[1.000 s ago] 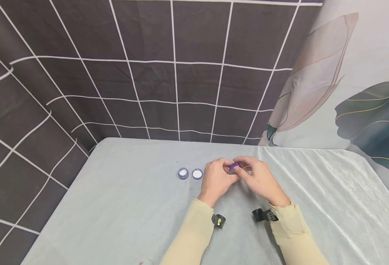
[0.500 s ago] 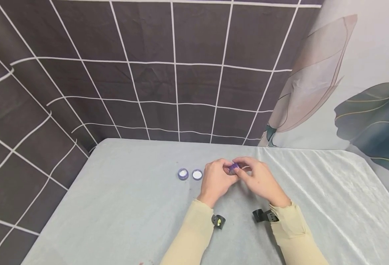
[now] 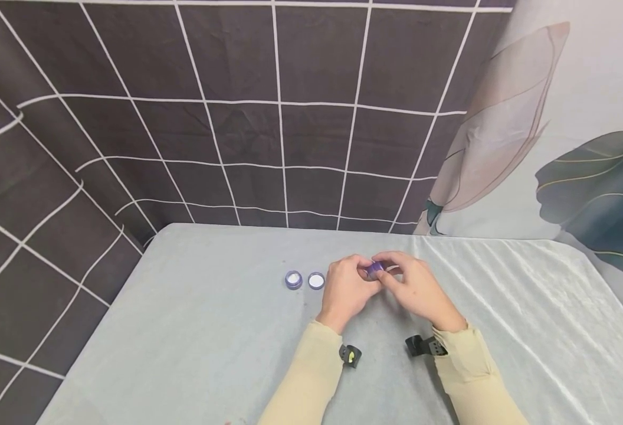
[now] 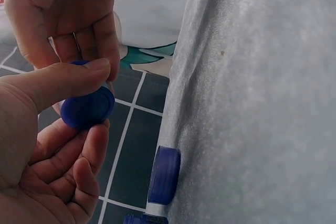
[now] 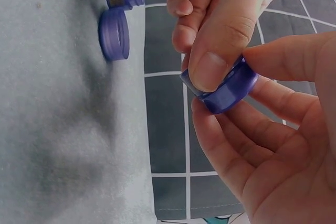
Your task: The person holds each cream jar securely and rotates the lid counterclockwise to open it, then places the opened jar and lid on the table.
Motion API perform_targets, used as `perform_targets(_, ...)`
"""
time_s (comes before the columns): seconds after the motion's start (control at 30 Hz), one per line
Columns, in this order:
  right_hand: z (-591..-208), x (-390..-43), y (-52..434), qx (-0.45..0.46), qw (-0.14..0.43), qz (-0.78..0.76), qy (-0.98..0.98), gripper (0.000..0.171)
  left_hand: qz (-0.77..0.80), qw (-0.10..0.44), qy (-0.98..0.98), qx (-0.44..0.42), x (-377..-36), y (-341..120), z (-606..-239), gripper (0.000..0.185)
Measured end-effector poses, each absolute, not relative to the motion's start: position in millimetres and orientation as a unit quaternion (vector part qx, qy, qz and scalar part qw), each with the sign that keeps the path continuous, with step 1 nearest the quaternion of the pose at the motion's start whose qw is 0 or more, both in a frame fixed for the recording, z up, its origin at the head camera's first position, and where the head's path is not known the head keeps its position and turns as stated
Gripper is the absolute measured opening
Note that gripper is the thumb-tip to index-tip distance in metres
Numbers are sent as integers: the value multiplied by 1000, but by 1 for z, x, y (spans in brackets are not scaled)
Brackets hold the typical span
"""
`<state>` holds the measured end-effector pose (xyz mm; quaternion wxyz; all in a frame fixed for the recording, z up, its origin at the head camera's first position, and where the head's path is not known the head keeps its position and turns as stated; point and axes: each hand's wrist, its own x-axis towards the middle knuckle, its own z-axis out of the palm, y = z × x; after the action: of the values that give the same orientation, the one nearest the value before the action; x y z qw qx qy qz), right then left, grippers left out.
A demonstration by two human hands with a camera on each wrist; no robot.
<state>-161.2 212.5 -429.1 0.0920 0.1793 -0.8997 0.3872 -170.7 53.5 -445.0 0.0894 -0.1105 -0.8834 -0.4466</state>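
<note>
Both hands meet over the right-centre of the table around a small purple round jar [image 3: 375, 270]. My left hand [image 3: 347, 289] pinches it, the thumb lying across its flat side in the left wrist view, where the jar [image 4: 89, 109] looks deep blue. From the other side my right hand [image 3: 416, 288] grips the jar's ridged purple rim [image 5: 233, 94] between thumb and fingers. Left of the hands lie an open purple jar [image 3: 293, 280] with white inside and, beside it, a round purple lid [image 3: 316, 280] with its white inner face up.
A pale grey cloth [image 3: 200, 330] covers the table, with creases at the right. Behind and to the left hangs a dark curtain with white grid lines [image 3: 237, 136]. A leaf-patterned sheet [image 3: 502, 147] hangs at the back right.
Both hands stay in the same place around the jar. The right thumb has shifted slightly, and a little more of the purple shows. The open jar and lid have not moved.
</note>
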Motion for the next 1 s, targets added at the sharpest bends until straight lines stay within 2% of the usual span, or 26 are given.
perform_targets(0.6,-429,-162,212,171,92,403,-894,32,-445,93,-884,-111,-173,53,-446,33)
perform_targets(1.0,-428,-161,209,117,89,398,-906,37,-442,91,-885,-114,-173,53,-446,30)
